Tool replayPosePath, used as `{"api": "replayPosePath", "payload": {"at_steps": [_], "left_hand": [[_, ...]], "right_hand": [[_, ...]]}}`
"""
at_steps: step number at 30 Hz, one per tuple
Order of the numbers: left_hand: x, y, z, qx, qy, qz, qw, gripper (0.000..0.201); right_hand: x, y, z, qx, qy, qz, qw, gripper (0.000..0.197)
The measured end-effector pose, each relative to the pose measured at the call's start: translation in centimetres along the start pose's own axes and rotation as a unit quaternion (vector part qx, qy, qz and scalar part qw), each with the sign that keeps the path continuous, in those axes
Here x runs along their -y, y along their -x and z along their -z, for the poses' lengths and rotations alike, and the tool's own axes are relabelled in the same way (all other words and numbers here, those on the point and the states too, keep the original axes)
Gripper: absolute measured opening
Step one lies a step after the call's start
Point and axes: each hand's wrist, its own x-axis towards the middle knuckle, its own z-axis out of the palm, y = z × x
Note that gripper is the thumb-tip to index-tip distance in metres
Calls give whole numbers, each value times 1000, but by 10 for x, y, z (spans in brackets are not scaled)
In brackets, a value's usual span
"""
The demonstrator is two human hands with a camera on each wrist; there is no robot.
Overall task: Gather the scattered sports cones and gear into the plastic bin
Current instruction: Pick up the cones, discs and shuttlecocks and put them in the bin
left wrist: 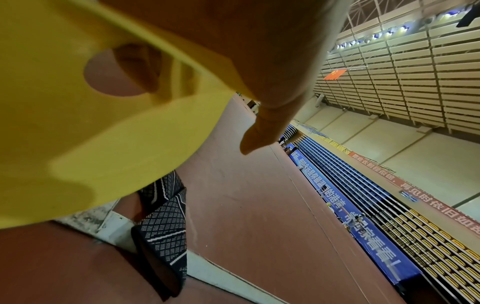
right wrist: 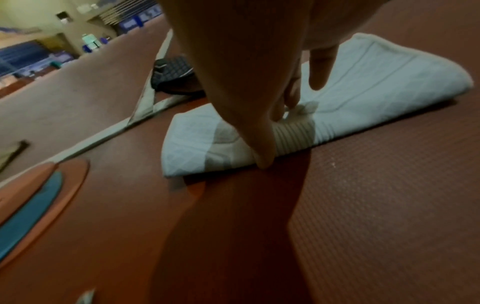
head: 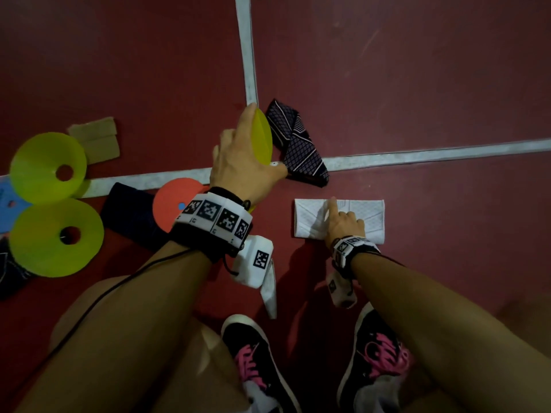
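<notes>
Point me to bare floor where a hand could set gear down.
Free: red floor beyond the white towel, right of the vertical white line, and far left of it. Crowded: lower left, with yellow cones, orange cone and dark cloth.

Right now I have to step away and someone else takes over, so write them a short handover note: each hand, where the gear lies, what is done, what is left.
Left hand holds a yellow cone on edge, lifted off the floor.
Right hand pinches the folded white towel, which lies on the floor.
Dark patterned cloth lies on the white line beside the held cone.
Two yellow-green cones, an orange disc, a blue disc and a tan cloth lie to the left.
The plastic bin is not in view, so nothing is seen binned; all of this remains to collect.
</notes>
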Motion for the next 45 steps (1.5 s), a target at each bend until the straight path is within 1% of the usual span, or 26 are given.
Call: {"api": "replayPosePath", "payload": {"at_steps": [1,2,4,6,8,10,11,12,13,15,17,18,19,22,23,26,27,29,31,33,36,38,40,43,45], "left_hand": [[1,0,0,-1,2,0,1000,104],[2,0,0,-1,3,-1,1000,104],[4,-1,0,-2,3,-3,1000,104],[8,-3,1,-2,4,-3,1000,105],[11,-5,2,-6,6,0,1000,105],[16,-7,4,-10,8,4,1000,104],[18,-6,4,-12,7,5,1000,104],[22,-6,4,-15,3,6,1000,104],[25,-5,4,-20,0,7,1000,103],[31,-4,5,-27,-2,9,1000,103],[35,-3,7,-27,1,13,1000,102],[35,-3,8,-24,2,14,1000,101],[35,-3,8,-21,3,15,1000,101],[27,-8,10,-14,6,14,1000,102],[22,-9,10,-12,8,12,1000,103],[7,-15,11,-8,3,5,1000,101],[5,-16,11,-3,-2,5,1000,101],[-2,-13,14,0,-9,5,1000,100],[-9,1,25,-4,-14,12,1000,99],[-22,22,46,0,-25,29,999,96],[-55,63,108,10,-28,52,998,96],[-83,92,165,-6,-23,66,998,97],[-109,124,229,-19,-22,79,996,98],[-143,181,329,-33,-12,111,993,98],[-157,214,379,-45,3,129,991,96]], "right_hand": [[-1,-4,1,-2,-20,-8,1000,65],[-2,-7,5,-4,-29,-11,1000,56],[-1,-10,12,-11,-10,2,1000,39],[7,-13,20,-15,-8,20,1000,32],[21,-16,34,-39,-74,46,995,30],[40,-24,51,-90,-132,74,984,23],[50,-29,61,-92,-153,74,981,18],[59,-34,71,-81,-163,58,982,14],[67,-48,71,-65,-168,42,983,13],[74,-59,76,-13,-162,5,987,21],[73,-69,68,-28,-193,-17,981,40],[75,-67,69,-23,-216,-18,976,41],[74,-64,70,-12,-224,-13,974,35],[70,-43,80,54,-231,-12,971,14],[69,-38,79,67,-234,-9,970,12],[64,-21,77,104,-258,20,960,27],[63,-15,77,98,-265,31,959,29],[59,-1,89,59,-294,27,954,27],[54,19,114,29,-330,19,943,24],[51,48,149,38,-349,16,936,25],[56,105,227,71,-326,55,941,17],[66,155,290,79,-302,71,947,14],[80,210,352,83,-276,91,953,18],[106,298,445,72,-257,153,952,20],[126,345,493,74,-243,181,950,10]]}}
